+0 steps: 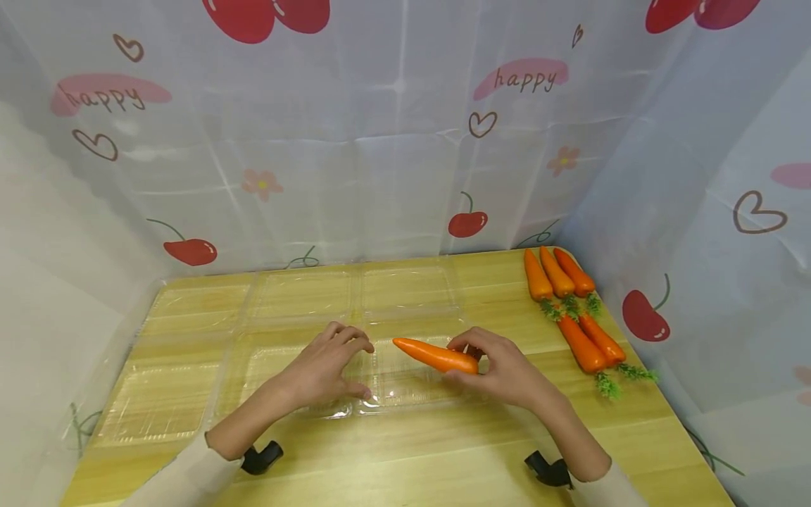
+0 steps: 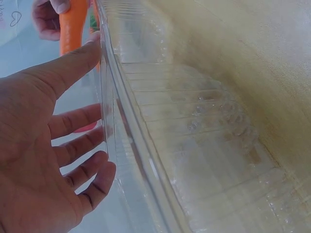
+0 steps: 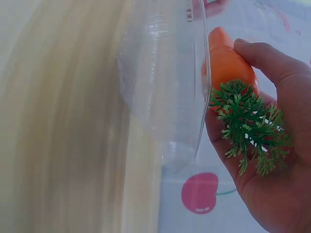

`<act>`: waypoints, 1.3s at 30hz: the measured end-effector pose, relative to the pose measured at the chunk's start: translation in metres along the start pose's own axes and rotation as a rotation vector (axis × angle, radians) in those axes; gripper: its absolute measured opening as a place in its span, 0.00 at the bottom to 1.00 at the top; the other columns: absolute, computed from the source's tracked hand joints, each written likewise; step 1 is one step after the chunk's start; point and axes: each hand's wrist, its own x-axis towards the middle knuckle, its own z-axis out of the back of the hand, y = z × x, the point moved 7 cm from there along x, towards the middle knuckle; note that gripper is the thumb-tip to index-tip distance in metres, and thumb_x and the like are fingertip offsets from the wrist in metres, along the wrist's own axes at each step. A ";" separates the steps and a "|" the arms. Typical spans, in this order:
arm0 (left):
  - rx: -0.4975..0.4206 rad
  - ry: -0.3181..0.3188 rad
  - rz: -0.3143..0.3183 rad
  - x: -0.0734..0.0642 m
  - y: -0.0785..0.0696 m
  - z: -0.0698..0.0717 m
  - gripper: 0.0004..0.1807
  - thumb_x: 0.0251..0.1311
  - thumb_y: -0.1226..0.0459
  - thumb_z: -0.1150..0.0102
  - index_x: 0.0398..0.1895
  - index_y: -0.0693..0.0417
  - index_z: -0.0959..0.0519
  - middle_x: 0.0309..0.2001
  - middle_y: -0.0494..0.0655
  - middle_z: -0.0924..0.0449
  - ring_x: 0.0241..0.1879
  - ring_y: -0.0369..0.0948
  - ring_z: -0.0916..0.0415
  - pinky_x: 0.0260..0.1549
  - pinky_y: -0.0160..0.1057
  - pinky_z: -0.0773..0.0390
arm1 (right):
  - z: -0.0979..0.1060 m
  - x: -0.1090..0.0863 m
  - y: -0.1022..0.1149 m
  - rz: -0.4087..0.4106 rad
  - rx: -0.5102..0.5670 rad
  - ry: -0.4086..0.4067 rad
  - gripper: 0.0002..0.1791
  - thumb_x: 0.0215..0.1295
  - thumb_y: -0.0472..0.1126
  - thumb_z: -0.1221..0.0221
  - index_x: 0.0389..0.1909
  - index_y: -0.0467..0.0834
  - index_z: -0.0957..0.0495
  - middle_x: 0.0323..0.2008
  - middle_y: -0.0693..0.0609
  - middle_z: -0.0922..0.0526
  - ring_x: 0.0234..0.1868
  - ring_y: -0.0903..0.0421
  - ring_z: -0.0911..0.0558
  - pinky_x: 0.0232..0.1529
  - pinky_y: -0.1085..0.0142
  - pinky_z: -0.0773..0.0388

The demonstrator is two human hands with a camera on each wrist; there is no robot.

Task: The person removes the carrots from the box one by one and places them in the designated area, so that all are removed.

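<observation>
My right hand (image 1: pixel 497 370) grips an orange carrot (image 1: pixel 434 354) by its thick end, the tip pointing left. In the right wrist view, the carrot's green leafy top (image 3: pixel 250 126) lies against the palm and the thumb rests on the orange body. The carrot is over the right part of a clear plastic container (image 1: pixel 405 391) at the front. My left hand (image 1: pixel 323 370) holds nothing; its fingers are loosely bent over the container's left part. In the left wrist view, the fingertips are right by the container's clear rim (image 2: pixel 131 121).
More clear plastic containers stand along the back (image 1: pixel 304 296) and the left side (image 1: pixel 161 401) of the wooden table (image 1: pixel 405 465). Several carrots (image 1: pixel 583 345) with green tops lie at the right. A printed curtain (image 1: pixel 380 190) hangs close behind the table.
</observation>
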 end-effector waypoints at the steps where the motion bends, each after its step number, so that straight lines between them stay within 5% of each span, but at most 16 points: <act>1: -0.003 0.001 0.002 0.000 0.000 0.000 0.39 0.52 0.45 0.16 0.66 0.47 0.20 0.71 0.44 0.25 0.70 0.49 0.34 0.69 0.59 0.27 | 0.001 -0.002 -0.002 -0.004 0.009 -0.010 0.19 0.63 0.49 0.22 0.53 0.59 0.17 0.45 0.66 0.16 0.39 0.65 0.18 0.45 0.62 0.14; 8: 0.000 -0.009 -0.002 0.000 0.001 0.002 0.38 0.52 0.46 0.16 0.64 0.47 0.19 0.70 0.45 0.24 0.70 0.50 0.33 0.69 0.61 0.26 | 0.014 -0.017 -0.020 -0.060 0.016 -0.100 0.19 0.66 0.54 0.24 0.54 0.60 0.17 0.45 0.65 0.15 0.40 0.64 0.18 0.47 0.67 0.14; 15: -0.001 -0.005 -0.003 0.000 0.002 0.000 0.38 0.52 0.45 0.17 0.64 0.48 0.19 0.70 0.45 0.24 0.70 0.50 0.33 0.69 0.61 0.27 | 0.036 -0.037 -0.045 -0.133 -0.019 -0.238 0.20 0.65 0.48 0.23 0.55 0.54 0.16 0.45 0.58 0.13 0.41 0.62 0.17 0.47 0.68 0.14; 22: -0.020 -0.003 0.002 0.000 0.002 0.000 0.39 0.52 0.46 0.16 0.66 0.47 0.20 0.71 0.44 0.24 0.71 0.51 0.34 0.70 0.61 0.27 | 0.052 -0.060 -0.072 -0.288 -0.088 -0.339 0.19 0.67 0.49 0.25 0.55 0.49 0.16 0.46 0.52 0.13 0.41 0.57 0.17 0.44 0.69 0.16; 29: -0.023 -0.003 0.002 -0.001 0.002 0.000 0.39 0.52 0.46 0.16 0.66 0.47 0.20 0.71 0.45 0.25 0.71 0.51 0.34 0.70 0.62 0.28 | 0.064 -0.080 -0.092 -0.424 -0.170 -0.380 0.23 0.70 0.54 0.28 0.56 0.44 0.18 0.45 0.46 0.14 0.39 0.55 0.19 0.38 0.69 0.21; 39: -0.028 0.001 -0.001 -0.001 0.000 0.000 0.38 0.53 0.46 0.16 0.66 0.47 0.20 0.72 0.44 0.25 0.72 0.51 0.35 0.71 0.61 0.28 | 0.070 -0.096 -0.105 -0.469 -0.405 -0.357 0.25 0.70 0.53 0.29 0.53 0.37 0.19 0.44 0.40 0.14 0.39 0.46 0.18 0.39 0.50 0.20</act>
